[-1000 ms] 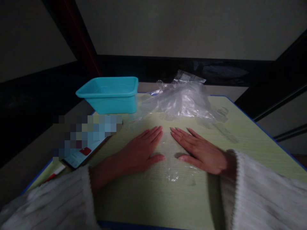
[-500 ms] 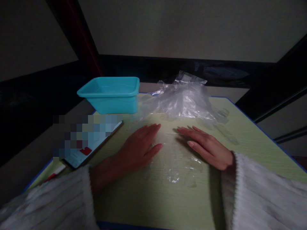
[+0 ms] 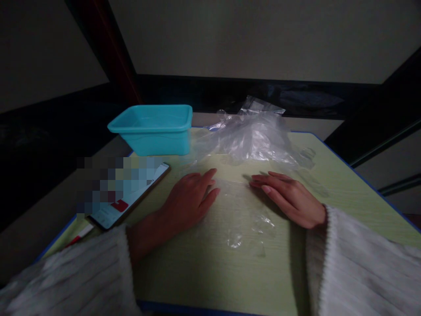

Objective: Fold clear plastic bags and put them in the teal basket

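A clear disposable plastic glove (image 3: 235, 210) lies flat on the table, its finger ends toward me. My left hand (image 3: 189, 197) is over the glove's left edge, index finger and thumb apart, the other fingers bent, nothing held. On the other side, my right hand (image 3: 286, 195) hovers or rests by the glove's upper right edge; whether it touches is hard to tell. Its fingers are stretched out with the thumb just below them, and it holds nothing. Beyond both hands sits a crumpled heap of clear plastic gloves (image 3: 259, 138).
At the back left of the pale green table (image 3: 210, 276) stands a turquoise plastic basin (image 3: 161, 142). A phone (image 3: 134, 193) with a lit screen, partly blurred, lies left of my left hand. Near my left sleeve is a red and white pen-like object (image 3: 80, 235).
My right hand has drawn slightly right, away from the glove's middle. The left hand's fingers have bent more, leaving the index finger extended. The glove stays on the table.
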Available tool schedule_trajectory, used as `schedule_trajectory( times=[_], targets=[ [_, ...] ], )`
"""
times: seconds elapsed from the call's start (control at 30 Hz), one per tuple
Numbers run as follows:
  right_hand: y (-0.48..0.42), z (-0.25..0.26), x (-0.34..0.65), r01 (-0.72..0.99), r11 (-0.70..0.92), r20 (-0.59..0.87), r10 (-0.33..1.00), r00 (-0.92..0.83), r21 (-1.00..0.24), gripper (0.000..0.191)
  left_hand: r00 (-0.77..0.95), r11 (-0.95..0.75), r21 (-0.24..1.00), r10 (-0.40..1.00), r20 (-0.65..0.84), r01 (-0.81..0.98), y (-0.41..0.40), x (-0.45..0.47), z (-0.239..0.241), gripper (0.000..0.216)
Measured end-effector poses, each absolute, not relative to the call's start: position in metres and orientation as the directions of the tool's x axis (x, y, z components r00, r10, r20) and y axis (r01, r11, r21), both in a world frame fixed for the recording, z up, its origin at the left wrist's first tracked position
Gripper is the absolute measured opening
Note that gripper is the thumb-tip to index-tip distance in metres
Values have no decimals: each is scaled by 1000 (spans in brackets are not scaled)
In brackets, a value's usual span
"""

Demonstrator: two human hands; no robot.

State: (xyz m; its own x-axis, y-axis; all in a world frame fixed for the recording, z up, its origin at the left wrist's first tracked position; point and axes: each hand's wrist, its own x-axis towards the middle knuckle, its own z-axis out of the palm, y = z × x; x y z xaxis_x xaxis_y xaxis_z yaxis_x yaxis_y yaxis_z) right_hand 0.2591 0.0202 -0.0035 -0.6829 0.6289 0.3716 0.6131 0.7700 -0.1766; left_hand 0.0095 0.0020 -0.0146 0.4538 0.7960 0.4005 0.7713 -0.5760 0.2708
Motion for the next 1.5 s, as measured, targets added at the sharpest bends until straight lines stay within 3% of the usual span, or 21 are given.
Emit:
schedule_trajectory(
  times=[0.27,0.7,0.83,0.97,1.1,1.27,1.5],
  targets=[
    [19,0,260,567,806,345,588,-732,-169,35,484,-579,232,798,359,782,2,10,-13,37],
    [8,4,260,348,923,332,383,-862,-162,33,561,-607,277,794,233,744,1,11,-13,40],
    [4,2,260,336,910,364,407,-838,-244,29,600,-636,291,772,212,715,1,12,-11,42],
    [11,-1,259,379,870,399,484,-779,-316,27,503,-600,333,796,336,727,2,11,-10,40],
    [23,-9,257,421,826,249,528,-812,-376,39,377,-555,390,812,446,735,3,11,-10,34],
    [30,-13,251,419,797,87,501,-861,-434,68,358,-582,398,784,508,709,3,11,-11,31],
    [28,-6,249,445,804,-6,482,-876,-395,71,355,-582,384,779,517,717,4,10,-11,31]
  ],
)
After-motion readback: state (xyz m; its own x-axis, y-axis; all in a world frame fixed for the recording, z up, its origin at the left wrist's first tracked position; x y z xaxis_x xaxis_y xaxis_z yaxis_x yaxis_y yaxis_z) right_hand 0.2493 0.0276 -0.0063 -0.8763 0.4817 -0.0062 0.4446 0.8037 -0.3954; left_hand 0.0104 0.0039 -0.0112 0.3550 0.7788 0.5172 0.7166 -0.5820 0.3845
